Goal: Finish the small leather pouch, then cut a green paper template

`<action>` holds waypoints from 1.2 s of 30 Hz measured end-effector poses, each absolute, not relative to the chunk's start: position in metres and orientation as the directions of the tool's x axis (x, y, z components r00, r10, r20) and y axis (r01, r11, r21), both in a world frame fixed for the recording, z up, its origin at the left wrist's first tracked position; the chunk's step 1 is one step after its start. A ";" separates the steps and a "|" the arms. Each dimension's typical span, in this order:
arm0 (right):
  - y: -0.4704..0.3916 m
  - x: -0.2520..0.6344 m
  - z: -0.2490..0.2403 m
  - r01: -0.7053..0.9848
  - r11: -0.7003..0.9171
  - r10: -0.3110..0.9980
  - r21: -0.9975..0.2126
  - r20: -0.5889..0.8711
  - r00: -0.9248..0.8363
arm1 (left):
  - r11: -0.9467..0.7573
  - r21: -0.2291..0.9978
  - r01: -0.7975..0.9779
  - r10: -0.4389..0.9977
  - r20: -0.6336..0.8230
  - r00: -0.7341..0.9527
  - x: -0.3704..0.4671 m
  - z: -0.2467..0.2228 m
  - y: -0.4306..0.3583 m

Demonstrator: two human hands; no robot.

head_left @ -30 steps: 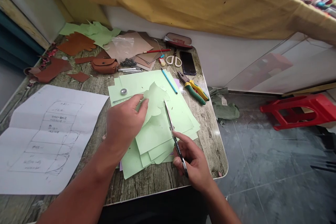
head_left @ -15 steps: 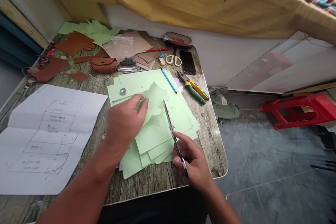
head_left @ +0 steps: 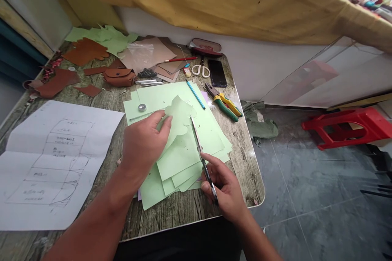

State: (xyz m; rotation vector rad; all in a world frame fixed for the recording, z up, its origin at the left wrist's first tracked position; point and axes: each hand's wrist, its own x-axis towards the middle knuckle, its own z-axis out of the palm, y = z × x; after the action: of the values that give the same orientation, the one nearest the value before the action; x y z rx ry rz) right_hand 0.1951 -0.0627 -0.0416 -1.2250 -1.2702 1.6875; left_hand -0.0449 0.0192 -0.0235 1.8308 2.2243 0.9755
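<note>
My left hand (head_left: 143,145) pinches a curved piece of light green paper (head_left: 180,117) and lifts it above a stack of green sheets (head_left: 183,159). My right hand (head_left: 225,189) grips a pair of dark-handled scissors (head_left: 200,153) whose blades point up and away, their tip at the cut-out's right edge. A small round metal piece (head_left: 142,107) lies on the green sheets to the left of the cut-out.
A white sheet with a pencilled pattern (head_left: 52,163) lies at left. Green-and-yellow pliers (head_left: 225,104), a blue pencil (head_left: 195,94), a phone (head_left: 217,72), white scissors (head_left: 200,69), a brown leather pouch (head_left: 119,76) and leather scraps (head_left: 85,51) lie farther back. A red stool (head_left: 349,126) stands on the floor at right.
Both hands hold the same pose with paper and scissors. Only the view has drifted slightly, shifting the table a little to the left.
</note>
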 end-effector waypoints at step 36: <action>0.000 0.186 0.012 0.827 0.459 0.779 -0.325 -0.302 -0.550 | 0.122 0.681 -0.722 0.845 -0.453 -0.284 -0.044 -0.024 0.033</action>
State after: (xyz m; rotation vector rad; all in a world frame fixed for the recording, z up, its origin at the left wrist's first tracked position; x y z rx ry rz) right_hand 0.1865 0.0003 0.0117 -1.5342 -2.7750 0.7190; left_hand -0.0440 0.0335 -0.0238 0.1571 1.0584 1.5309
